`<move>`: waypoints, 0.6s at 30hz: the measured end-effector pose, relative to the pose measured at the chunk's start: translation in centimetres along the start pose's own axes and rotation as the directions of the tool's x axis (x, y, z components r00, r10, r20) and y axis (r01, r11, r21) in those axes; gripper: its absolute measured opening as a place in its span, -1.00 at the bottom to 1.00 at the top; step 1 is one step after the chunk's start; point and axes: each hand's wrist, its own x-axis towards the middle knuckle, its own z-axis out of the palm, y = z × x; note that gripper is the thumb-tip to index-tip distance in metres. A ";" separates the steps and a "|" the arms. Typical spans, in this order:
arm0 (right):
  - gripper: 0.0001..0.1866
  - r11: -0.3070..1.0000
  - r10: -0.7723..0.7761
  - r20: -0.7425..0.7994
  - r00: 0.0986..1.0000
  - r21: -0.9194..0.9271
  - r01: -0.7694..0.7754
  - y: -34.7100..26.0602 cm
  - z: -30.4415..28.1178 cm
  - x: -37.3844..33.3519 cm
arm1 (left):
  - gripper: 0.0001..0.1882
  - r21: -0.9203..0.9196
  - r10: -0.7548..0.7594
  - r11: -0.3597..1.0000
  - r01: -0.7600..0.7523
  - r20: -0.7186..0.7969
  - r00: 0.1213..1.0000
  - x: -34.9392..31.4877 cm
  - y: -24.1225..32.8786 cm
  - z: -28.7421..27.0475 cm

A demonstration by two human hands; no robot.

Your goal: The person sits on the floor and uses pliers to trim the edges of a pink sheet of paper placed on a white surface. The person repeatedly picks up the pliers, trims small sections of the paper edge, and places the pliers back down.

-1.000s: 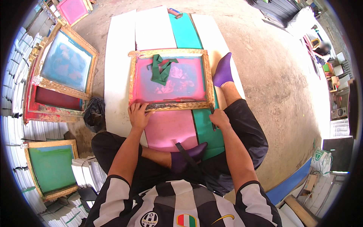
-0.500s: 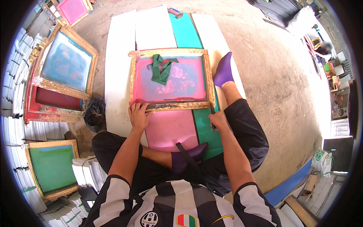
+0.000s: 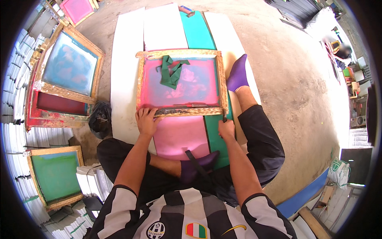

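Note:
A wooden screen-printing frame (image 3: pixel 179 53) lies before me, its mesh stained pink and blue. Crumpled on that mesh is a dark green cloth strip (image 3: pixel 170 75). My left hand (image 3: pixel 147 121) grips the frame's near rail by its left end, fingers over the wood and thumb along the edge. Beside the near right corner, my right hand (image 3: pixel 227 129) is closed around a narrow dark tool (image 3: pixel 225 118). The tool's end meets the corner of the wood, and the rest is hidden in my fist. A dark flat strip (image 3: pixel 195 162) lies across my purple-socked foot.
White, pink and green boards (image 3: pixel 181 137) lie beneath the frame. A hammer (image 3: pixel 187 11) rests at their far end. More screen frames (image 3: pixel 71 89) lean at the left beside a black bag (image 3: pixel 100 119) and paper stacks (image 3: pixel 93 181). A person (image 3: pixel 343 55) is far off at the right.
My right hand has shifted slightly left and the tool looks shorter above the fist, still at the frame's corner. My left hand keeps its place on the rail.

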 end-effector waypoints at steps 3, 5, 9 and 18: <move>-0.66 0.999 -0.025 0.017 1.000 0.038 0.025 1.0 -0.2 0.3 | -0.45 -0.021 -0.009 1.000 0.010 0.020 1.000 0.1 0.6 -0.4; -0.66 0.997 -0.052 0.043 0.998 0.065 0.049 0.9 -0.4 -0.4 | -0.45 -0.010 -0.022 1.000 0.022 0.034 0.999 0.2 0.5 -1.0; -0.67 0.995 -0.090 0.193 0.977 0.063 0.079 -0.6 0.1 -3.8 | -0.44 -0.043 -0.025 0.999 0.025 0.010 1.000 -0.1 0.4 -0.7; -0.72 0.961 -0.259 0.598 0.759 0.234 0.144 -3.8 5.1 -12.6 | -0.73 -0.929 0.002 0.288 0.233 0.244 0.970 -2.3 6.8 -0.5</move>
